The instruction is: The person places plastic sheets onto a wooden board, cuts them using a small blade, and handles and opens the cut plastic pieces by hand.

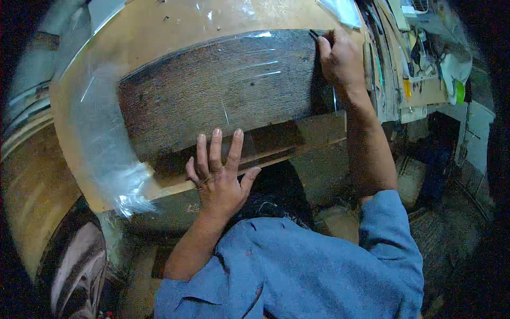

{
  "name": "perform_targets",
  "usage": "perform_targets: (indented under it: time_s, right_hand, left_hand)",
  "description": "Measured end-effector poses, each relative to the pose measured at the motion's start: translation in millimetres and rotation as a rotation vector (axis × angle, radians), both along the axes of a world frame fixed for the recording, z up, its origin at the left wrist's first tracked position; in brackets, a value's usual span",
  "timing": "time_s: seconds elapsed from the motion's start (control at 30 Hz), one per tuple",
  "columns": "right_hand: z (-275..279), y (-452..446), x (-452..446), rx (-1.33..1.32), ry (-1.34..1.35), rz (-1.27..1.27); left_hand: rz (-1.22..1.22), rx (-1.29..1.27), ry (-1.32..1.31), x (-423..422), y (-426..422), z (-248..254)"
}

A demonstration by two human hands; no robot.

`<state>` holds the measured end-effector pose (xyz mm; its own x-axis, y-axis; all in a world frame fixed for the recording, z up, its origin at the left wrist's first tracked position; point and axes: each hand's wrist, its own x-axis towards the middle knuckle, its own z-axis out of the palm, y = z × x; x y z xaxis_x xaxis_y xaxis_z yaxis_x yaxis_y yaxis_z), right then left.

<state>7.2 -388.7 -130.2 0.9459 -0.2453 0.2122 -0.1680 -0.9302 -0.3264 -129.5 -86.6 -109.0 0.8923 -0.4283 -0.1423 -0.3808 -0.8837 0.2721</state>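
A large dark board [212,80] with a fine, rough grain lies across the table. My left hand [220,170] rests near its front edge, fingers spread, with nothing held. At the board's far right corner, my right hand [340,58] is closed with thumb and fingers pinched together. A short, thin dark piece [314,34] pokes out from that pinch over the corner; its kind and the rest of it are hidden by the fingers. Along the left side of the board runs a crinkled sheet of clear plastic film [98,127], bunched at the table's front edge.
The light wooden table [154,24] has a rounded left end. More clear plastic [342,11] lies at its far right. Beyond the right edge stand upright boards and strips [390,58], with assorted items and a green object [460,91]. A pale cloth [79,266] is below left.
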Motion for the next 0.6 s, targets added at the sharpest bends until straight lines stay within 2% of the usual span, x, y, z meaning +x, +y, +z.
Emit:
perform_targets:
  time_s: [0.13,0.2,0.23,0.3,0.43,0.5,0.53,0.6]
  right_hand:
    - [17.7,0.8,3.2,-0.04,0.013,-0.034]
    - [19.2,-9.2,8.4,-0.203,-0.06,0.116]
    - [16.5,-15.9,9.7,-0.202,-0.061,0.115]
    - [13.2,-24.5,12.3,-0.366,-0.026,0.348]
    - [28.3,-8.2,-11.2,-0.259,-0.075,0.449]
    - [44.3,11.1,-27.1,0.203,-0.077,0.264]
    - [44.4,14.4,-34.9,0.203,-0.077,0.265]
    - [40.8,20.6,-51.7,1.004,0.058,0.087]
  left_hand:
    - [-0.01,-0.001,0.006,-0.1,1.5,0.1]
    - [0.0,-0.004,0.009,0.2,0.4,0.7]
    - [-0.001,-0.003,0.008,0.1,-0.1,0.9]
    - [0.027,-0.023,-0.006,0.2,-1.4,1.0]
    - [0.032,-0.034,-0.017,-0.3,-1.1,1.0]
    - [0.033,-0.042,0.01,-0.6,0.1,1.4]
    - [0.034,-0.041,0.01,-0.4,0.2,2.2]
    - [0.033,-0.038,0.025,0.5,-0.1,3.8]
